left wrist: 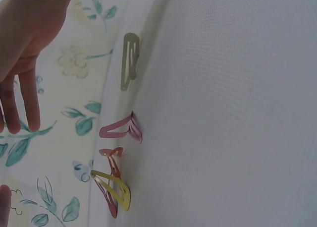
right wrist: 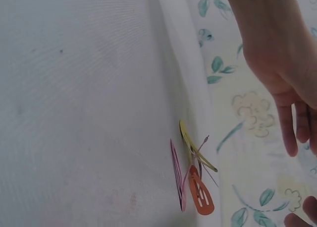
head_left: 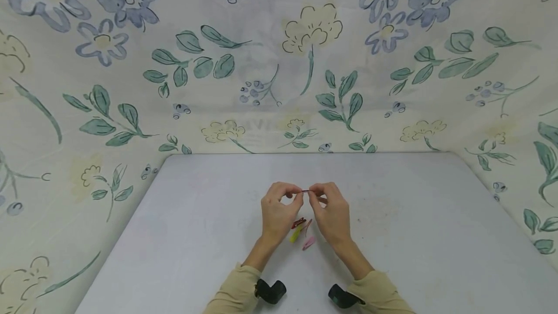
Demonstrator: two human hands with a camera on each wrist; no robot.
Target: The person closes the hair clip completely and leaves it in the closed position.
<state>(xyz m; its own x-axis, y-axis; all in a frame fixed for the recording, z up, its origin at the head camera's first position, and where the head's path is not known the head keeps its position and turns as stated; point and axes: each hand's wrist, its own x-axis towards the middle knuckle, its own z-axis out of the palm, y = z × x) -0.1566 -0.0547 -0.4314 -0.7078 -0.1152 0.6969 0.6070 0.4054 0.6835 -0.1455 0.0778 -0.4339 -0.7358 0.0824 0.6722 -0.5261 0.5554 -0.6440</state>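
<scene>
My left hand [head_left: 279, 212] and right hand [head_left: 331, 212] meet over the middle of the table, fingertips almost together. Between them, thumbs and forefingers pinch the two ends of a thin, dark, small hair clip [head_left: 305, 191]; its details are mostly hidden by the fingers. Just below, between the wrists, lie loose snap hair clips: a red one [head_left: 298, 223], a yellow one [head_left: 296, 234] and a pink one [head_left: 308, 243]. An orange clip [right wrist: 202, 192] touches the pile in the right wrist view. The left wrist view also has a grey-green clip [left wrist: 130, 61] lying apart.
The white table [head_left: 196, 236] spreads out on both sides of the arms. A cloth with flowers and leaves [head_left: 261, 62] hangs behind it and along both sides. Black wrist devices [head_left: 271, 291] sit at both sleeve cuffs.
</scene>
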